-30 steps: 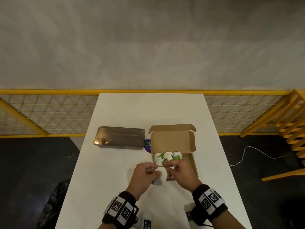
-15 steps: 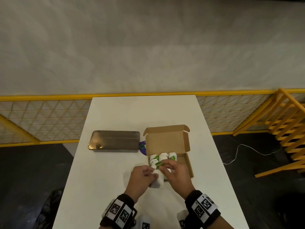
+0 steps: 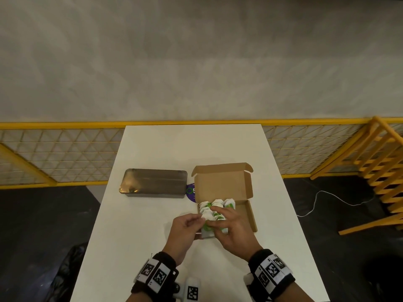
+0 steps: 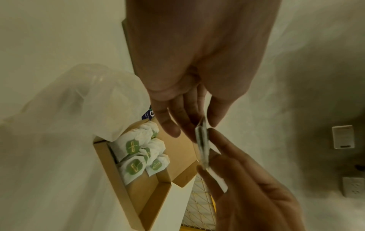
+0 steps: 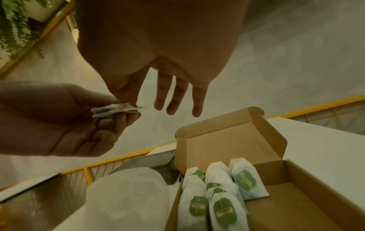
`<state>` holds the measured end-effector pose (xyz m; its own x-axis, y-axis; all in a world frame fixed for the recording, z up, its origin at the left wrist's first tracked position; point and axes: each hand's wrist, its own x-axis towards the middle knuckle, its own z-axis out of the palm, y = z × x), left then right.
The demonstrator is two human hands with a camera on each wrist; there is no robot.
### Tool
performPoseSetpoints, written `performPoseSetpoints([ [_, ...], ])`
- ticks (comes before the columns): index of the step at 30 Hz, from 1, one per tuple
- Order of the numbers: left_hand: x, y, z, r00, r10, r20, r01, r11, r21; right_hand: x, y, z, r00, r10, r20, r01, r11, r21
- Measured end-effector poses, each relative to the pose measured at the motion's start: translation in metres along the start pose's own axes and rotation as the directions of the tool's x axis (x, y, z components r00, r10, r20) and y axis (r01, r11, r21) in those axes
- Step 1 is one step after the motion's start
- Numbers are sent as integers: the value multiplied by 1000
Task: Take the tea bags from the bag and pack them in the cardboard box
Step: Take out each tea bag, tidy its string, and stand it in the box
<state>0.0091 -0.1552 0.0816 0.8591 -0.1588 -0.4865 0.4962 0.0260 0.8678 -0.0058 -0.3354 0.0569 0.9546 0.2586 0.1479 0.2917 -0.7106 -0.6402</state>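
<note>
An open brown cardboard box sits on the white table, with several white tea bags with green labels lined up at its far left end. Above its near-left corner my left hand and right hand meet, both pinching a thin tea bag edge-on. In the right wrist view my left hand's curled fingers grip that tea bag, and my right hand pinches it with the thumb, three fingers straight. The translucent plastic bag lies just left of the box, under my hands.
A flat metal tin lies left of the box, with a purple round sticker between them. The table ends at a yellow mesh fence behind. The right half of the box is bare cardboard.
Both hands stay together at the box's near-left corner. My right hand's fingers have spread out over the tea bags in the box. The view has shifted slightly.
</note>
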Motion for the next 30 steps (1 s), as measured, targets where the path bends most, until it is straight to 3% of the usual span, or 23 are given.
performPoseSetpoints([
  [2,0,0,-1,999,40,-10,-40,999,14,0,-1,-2,989,142,-43,-126,958,256],
  [4,0,2,-2,996,81,-32,-80,996,37,3,-4,-6,941,339,-2,-285,793,538],
  [6,0,5,0,988,149,-29,-145,984,105,7,-5,-10,903,420,94,-382,681,625],
  [15,10,-5,16,936,351,0,-318,848,423,14,6,-17,895,390,216,-443,725,527],
  [18,15,-14,17,934,356,-28,-287,795,535,18,38,-18,866,482,135,-493,774,397],
  [21,13,-22,14,942,331,-53,-243,784,571,25,82,-22,793,609,25,-603,777,181],
  [24,7,-26,12,951,306,-41,-224,774,592,32,111,-22,739,669,80,-672,740,9],
  [30,-2,-30,9,949,309,-70,-196,745,637,56,127,-10,719,654,235,-639,755,-147],
])
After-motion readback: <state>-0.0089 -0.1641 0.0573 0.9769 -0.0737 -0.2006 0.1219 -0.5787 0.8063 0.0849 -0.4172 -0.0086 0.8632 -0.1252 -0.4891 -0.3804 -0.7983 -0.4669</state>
